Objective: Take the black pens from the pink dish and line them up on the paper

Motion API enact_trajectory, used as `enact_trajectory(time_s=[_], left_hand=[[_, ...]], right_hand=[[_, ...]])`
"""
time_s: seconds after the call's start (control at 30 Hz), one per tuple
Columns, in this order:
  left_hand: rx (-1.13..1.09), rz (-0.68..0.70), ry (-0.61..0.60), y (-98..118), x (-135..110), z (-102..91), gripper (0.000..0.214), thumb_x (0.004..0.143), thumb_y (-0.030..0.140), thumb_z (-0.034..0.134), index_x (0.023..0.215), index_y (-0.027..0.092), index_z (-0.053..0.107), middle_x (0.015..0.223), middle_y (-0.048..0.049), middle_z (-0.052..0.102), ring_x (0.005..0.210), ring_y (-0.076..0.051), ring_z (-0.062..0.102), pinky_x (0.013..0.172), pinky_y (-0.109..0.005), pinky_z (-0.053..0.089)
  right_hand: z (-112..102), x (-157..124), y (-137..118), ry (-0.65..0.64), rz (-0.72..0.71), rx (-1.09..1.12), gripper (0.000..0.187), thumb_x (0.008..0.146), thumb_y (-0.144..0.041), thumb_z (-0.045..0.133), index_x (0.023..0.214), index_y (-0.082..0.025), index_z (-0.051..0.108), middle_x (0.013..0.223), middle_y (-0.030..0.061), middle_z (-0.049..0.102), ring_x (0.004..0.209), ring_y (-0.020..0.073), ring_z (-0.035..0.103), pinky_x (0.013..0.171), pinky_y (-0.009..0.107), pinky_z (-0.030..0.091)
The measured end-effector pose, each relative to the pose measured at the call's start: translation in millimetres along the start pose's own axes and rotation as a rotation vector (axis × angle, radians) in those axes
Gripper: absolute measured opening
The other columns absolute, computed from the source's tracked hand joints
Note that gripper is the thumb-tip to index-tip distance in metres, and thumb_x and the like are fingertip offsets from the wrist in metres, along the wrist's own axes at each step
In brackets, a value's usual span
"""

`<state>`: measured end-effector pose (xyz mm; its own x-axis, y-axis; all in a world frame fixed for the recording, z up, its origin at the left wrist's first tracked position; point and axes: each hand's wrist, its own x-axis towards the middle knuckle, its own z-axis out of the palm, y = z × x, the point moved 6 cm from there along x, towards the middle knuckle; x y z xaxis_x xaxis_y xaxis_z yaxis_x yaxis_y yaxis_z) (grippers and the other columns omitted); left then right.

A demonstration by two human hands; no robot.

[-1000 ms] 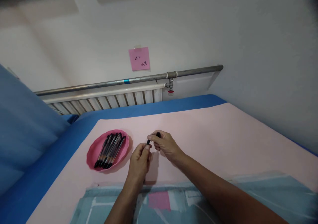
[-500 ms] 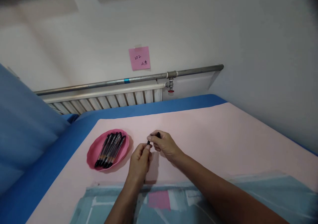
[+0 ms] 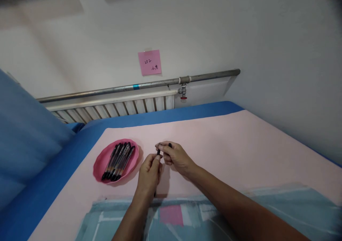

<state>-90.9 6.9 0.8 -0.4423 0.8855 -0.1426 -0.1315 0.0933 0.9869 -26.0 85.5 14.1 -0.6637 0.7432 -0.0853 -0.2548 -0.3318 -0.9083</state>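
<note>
Two hands holding one pen, one black piece.

Against the 2 earlier pictures, the right hand's fingertips reach slightly farther left across the upper end of the black pen. The black cap-like piece in that hand sits a touch lower; the left hand edges left.

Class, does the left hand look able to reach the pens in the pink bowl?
Probably yes: the pens lie uncovered in the pink bowl beside the left hand, nothing between, though that hand grips a slim black object.
</note>
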Motion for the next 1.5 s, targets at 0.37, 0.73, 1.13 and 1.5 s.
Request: enact_trajectory(time_s=[0.37, 0.73, 1.13, 1.5], left_hand=[[0.000, -0.002, -0.007, 2.5, -0.9, 0.2, 0.025, 0.077, 0.044, 0.051, 0.080, 0.019, 0.050, 0.050, 0.0098, 0.037, 0.037, -0.003, 0.023, 0.035, -0.015, 0.016], [0.007, -0.005, -0.010, 1.5, 0.3, -0.1, 0.025, 0.076, 0.043, 0.052, 0.081, 0.018, 0.051, 0.049, 0.0100, 0.036, 0.036, -0.003, 0.023, 0.035, -0.015, 0.016], [0.020, -0.013, -0.009, 2.2, 0.1, -0.3, 0.028, 0.074, 0.046, 0.053, 0.081, 0.018, 0.052, 0.049, 0.0098, 0.037, 0.035, -0.003, 0.024, 0.035, -0.015, 0.016], [0.056, 0.001, -0.013, 2.8, 0.0, -0.1, 0.026, 0.074, 0.044, 0.052, 0.075, 0.018, 0.051, 0.048, 0.0097, 0.036, 0.035, -0.003, 0.025, 0.036, -0.016, 0.018]], right_hand=[[1.0, -2.1, 0.1, 0.004, 0.027, -0.008, 0.021, 0.065, -0.032, 0.064, 0.074, -0.015, 0.055, 0.042, -0.0106, 0.034, 0.035, 0.0023, 0.023, 0.035, 0.018, 0.014], [-1.5, -2.7, -1.4, 0.070, 0.018, -0.015, 0.021, 0.065, -0.033, 0.064, 0.069, -0.017, 0.051, 0.038, -0.0119, 0.031, 0.033, 0.0020, 0.021, 0.034, 0.017, 0.013], [-4.1, -2.0, -1.5, 0.100, -0.001, -0.041, 0.021, 0.063, -0.031, 0.066, 0.067, -0.017, 0.051, 0.042, -0.0108, 0.033, 0.034, 0.0020, 0.023, 0.034, 0.017, 0.014], [-5.2, -2.1, -3.3, 0.104, 0.000, -0.043, 0.020, 0.062, -0.030, 0.065, 0.066, -0.017, 0.051, 0.042, -0.0112, 0.032, 0.033, 0.0015, 0.022, 0.033, 0.017, 0.013]])
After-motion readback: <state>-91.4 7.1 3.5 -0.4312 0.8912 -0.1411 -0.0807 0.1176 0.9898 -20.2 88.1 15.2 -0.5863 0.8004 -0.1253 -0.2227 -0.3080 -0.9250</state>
